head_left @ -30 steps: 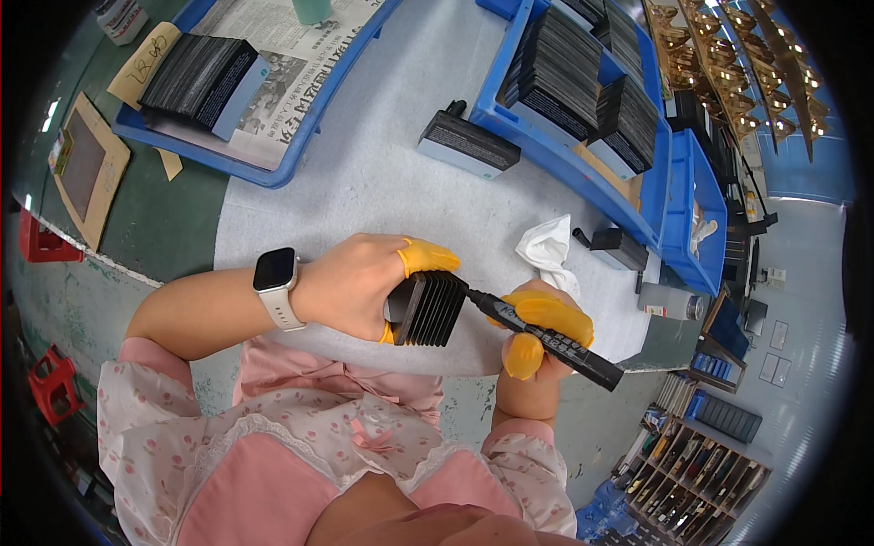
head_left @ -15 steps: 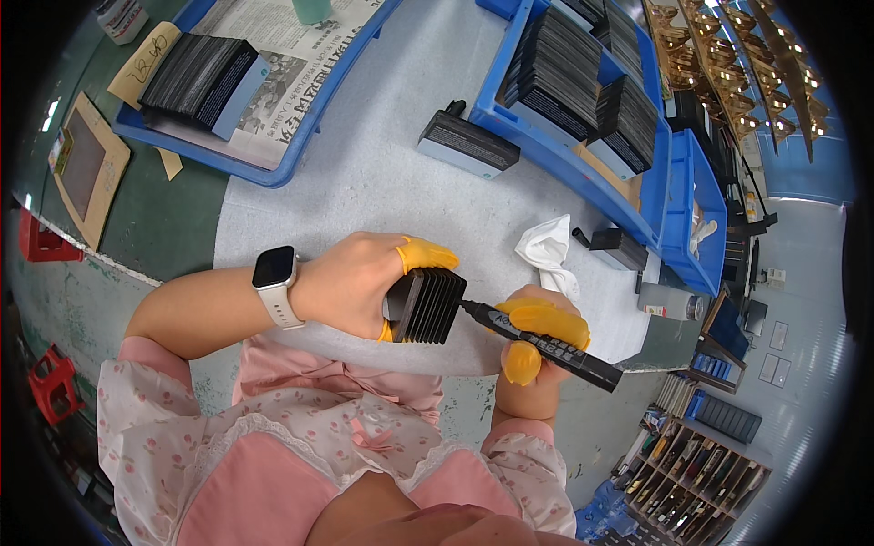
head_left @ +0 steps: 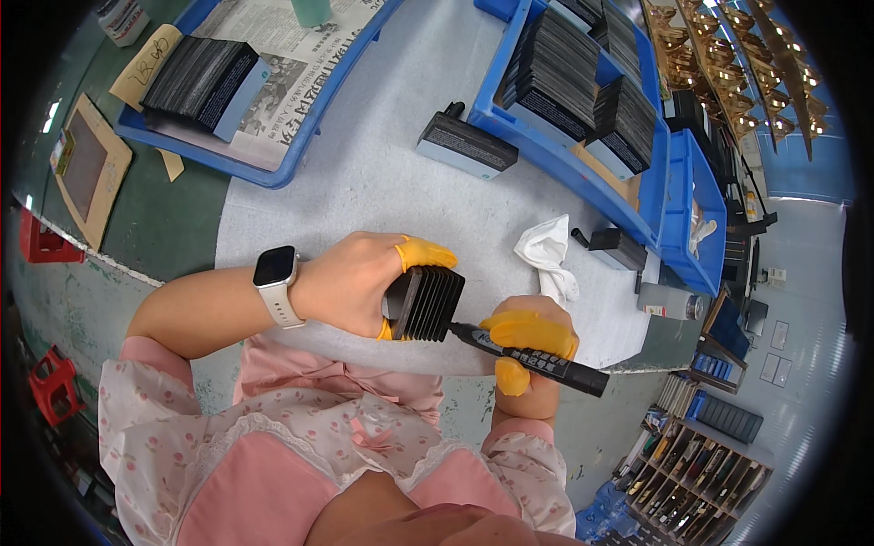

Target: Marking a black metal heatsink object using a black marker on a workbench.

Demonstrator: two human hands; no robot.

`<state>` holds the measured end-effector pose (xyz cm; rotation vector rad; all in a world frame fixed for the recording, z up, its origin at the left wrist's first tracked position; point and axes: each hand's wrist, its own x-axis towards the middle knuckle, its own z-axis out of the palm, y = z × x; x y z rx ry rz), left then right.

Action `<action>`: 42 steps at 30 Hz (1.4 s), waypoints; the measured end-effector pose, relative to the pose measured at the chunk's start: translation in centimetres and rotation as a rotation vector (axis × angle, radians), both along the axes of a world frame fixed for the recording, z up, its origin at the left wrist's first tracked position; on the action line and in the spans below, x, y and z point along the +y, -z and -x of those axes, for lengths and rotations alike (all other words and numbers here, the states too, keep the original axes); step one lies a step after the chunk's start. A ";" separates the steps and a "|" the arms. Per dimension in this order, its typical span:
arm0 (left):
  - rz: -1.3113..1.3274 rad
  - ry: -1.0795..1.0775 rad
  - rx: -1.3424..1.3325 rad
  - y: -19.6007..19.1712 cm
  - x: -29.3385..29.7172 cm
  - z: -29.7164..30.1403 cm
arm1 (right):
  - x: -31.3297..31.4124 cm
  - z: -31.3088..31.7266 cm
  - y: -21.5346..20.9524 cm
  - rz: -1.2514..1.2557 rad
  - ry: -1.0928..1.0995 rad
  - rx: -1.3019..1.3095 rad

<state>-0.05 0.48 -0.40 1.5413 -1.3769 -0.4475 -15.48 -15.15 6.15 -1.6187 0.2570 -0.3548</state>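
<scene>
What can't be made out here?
In the head view:
Inner end of the stack of thin black plates: hidden by the left hand.
Part of the black marker pen: hidden by the right hand.
Upper parts of the green container and upper-left bottle: cut off by the picture's upper edge.

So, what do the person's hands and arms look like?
The left hand wears yellow finger covers, with a black-faced watch on a pale band at the wrist. The right hand has yellow covers too. Short white sleeves, pink-patterned, have pink cuffs.
</scene>
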 end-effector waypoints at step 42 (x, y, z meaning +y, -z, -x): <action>0.059 0.016 -0.027 -0.5 0.0 0.1 | -0.4 0.7 1.1 0.161 -0.011 -0.142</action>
